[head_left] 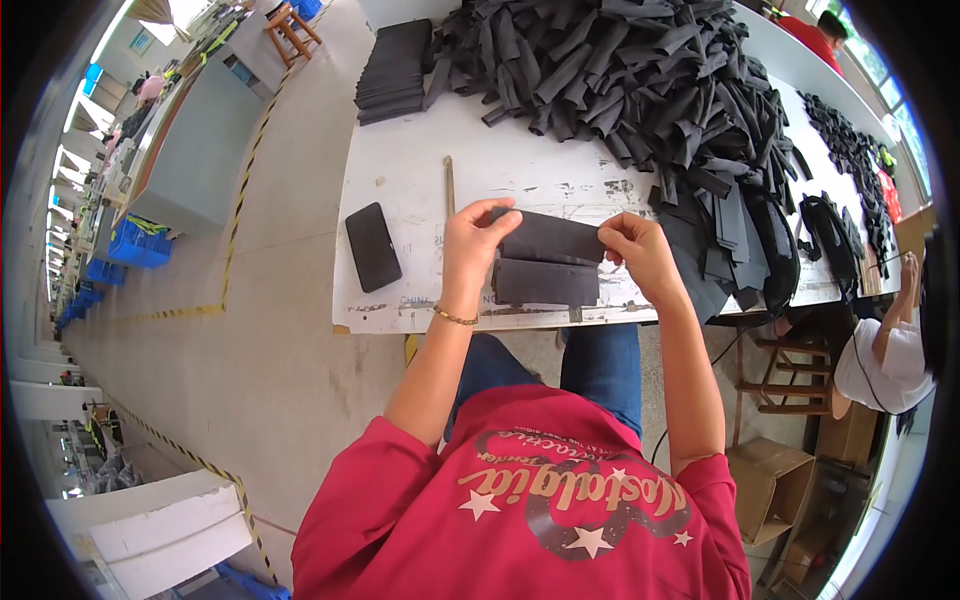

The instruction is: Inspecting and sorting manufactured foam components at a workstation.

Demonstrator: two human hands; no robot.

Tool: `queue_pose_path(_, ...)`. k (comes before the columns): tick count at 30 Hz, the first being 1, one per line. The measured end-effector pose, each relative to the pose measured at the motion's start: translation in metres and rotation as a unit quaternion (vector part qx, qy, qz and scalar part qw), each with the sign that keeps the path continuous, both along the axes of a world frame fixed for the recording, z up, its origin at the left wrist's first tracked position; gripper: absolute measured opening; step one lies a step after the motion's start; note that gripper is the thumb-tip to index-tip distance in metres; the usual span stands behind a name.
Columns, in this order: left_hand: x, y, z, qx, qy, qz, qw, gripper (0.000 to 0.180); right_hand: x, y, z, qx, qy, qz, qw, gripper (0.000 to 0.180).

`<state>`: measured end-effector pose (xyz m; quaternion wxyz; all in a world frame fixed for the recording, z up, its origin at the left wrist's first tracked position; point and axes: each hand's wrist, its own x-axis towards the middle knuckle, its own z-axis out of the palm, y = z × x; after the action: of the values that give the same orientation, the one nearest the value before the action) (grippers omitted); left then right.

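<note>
Between my two hands a black fabric strip (552, 237) is stretched out flat, just above the table. My left hand (478, 235) pinches its left end between thumb and fingers. At the other end my right hand (637, 250) is closed on the strip's corner. Directly below, nearer to me, another black fabric piece (546, 283) lies on the white table (420, 240) close to its front edge. A black smartphone (373, 247) rests left of my left hand. Beyond that hand lies a thin wooden stick (449, 185).
A large heap of black fabric pieces (620, 70) covers the table's far side, with a neat black stack (393, 72) at its left. Flat black sheets (728, 240) lie to the right. Another person (885, 360) sits at the right near a wooden stool (785, 375) and a cardboard box (770, 490).
</note>
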<state>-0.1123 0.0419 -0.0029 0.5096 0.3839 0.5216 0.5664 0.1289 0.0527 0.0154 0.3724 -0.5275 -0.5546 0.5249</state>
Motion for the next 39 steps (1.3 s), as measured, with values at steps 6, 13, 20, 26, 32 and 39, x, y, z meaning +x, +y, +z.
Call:
queue_pose_path(6, 0.002, 0.014, -0.049, 0.107, 0.445, 0.02, 0.889, 0.018, 0.011, 0.012, -0.065, 0.116, -0.184, -0.029, 0.976, 0.013)
queue_pose_path(13, -0.027, 0.135, -0.034, 0.097, 0.248, 0.061, 0.962, 0.016, 0.052, -0.024, -0.054, 0.207, -0.409, -0.055, 0.887, 0.031)
queue_pose_path(20, -0.02, 0.281, -0.053, 0.009, 0.011, 0.148, 0.989, 0.016, 0.089, -0.061, -0.095, 0.233, -0.624, 0.006, 0.746, 0.041)
queue_pose_path(26, 0.003, 0.307, -0.062, -0.098, -0.091, 0.081, 0.988, 0.008, 0.092, -0.064, -0.102, 0.3, -0.621, 0.047, 0.723, 0.02)
queue_pose_path(32, -0.026, 0.266, -0.059, -0.226, -0.291, -0.008, 0.929, 0.013, 0.09, -0.034, -0.061, 0.33, -0.405, -0.104, 0.846, 0.028)
queue_pose_path(39, 0.013, 0.152, -0.011, -0.104, -0.352, -0.093, 0.925, 0.022, 0.053, -0.017, -0.013, 0.203, -0.164, -0.149, 0.954, 0.016)
